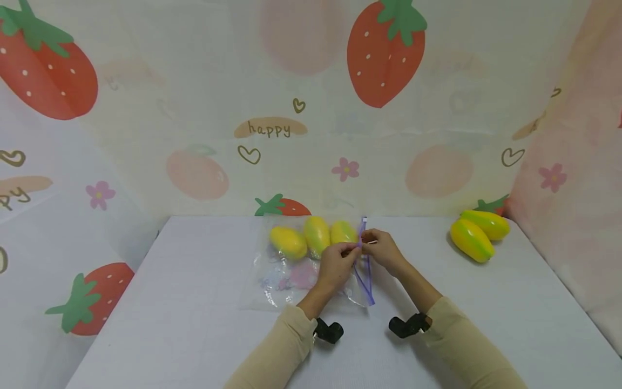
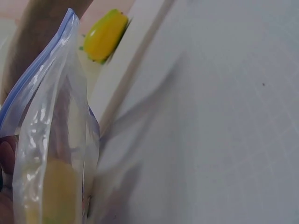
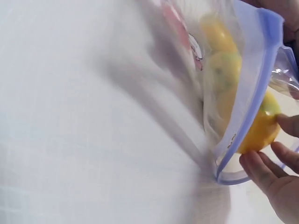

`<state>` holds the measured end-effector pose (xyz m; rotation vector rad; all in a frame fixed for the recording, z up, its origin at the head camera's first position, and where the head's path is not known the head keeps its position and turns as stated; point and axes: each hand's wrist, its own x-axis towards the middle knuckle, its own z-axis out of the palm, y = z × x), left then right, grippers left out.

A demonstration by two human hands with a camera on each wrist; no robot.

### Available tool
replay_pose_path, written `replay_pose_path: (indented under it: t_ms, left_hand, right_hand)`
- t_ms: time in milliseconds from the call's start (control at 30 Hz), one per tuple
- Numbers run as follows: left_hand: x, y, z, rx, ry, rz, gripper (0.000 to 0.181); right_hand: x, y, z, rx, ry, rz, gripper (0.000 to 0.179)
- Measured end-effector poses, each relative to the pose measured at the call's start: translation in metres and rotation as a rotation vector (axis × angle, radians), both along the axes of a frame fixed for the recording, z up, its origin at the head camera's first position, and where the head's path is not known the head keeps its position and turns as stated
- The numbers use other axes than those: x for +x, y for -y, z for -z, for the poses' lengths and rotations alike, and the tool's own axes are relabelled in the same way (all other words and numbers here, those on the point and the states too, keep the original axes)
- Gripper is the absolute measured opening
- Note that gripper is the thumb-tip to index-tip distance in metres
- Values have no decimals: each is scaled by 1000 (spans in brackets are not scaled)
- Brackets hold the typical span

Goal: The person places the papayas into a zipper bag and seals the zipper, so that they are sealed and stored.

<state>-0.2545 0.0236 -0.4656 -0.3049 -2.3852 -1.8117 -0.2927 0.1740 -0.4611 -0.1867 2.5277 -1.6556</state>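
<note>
Plain beige long sleeves clothe both arms; the left sleeve [image 1: 277,351] bunches into soft creases at its cuff, and the right sleeve [image 1: 471,346] wrinkles likewise. Beside each cuff sits a stubby, matte-black, elbow-shaped unit with a rounded end, the left wrist camera [image 1: 331,332] and right wrist camera [image 1: 404,327]. The fingers [image 3: 258,172] are bare.

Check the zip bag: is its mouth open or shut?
The zip bag is open: its purple edges stand apart in both the head view and the right wrist view.
</note>
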Motion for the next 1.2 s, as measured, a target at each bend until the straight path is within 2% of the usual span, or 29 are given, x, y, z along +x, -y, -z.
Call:
replay_pose_path:
  t_ms: [267,567,933,1200]
  left_hand:
    - [0,0,-2,18,23,2,22]
    - [0,0,-2,8,32,1,22]
    - [-5,2,-3,9,31,5,21]
    - [-5,4,-4,17,25,16,21]
  right_hand:
    - [4,-5,-2,88,-21,-39,35]
    - [4,-28,-12,180,-83,-4,35]
    - [4,-57,-29,261,-99,16,38]
    - [3,-77,-38,333,-99,65,39]
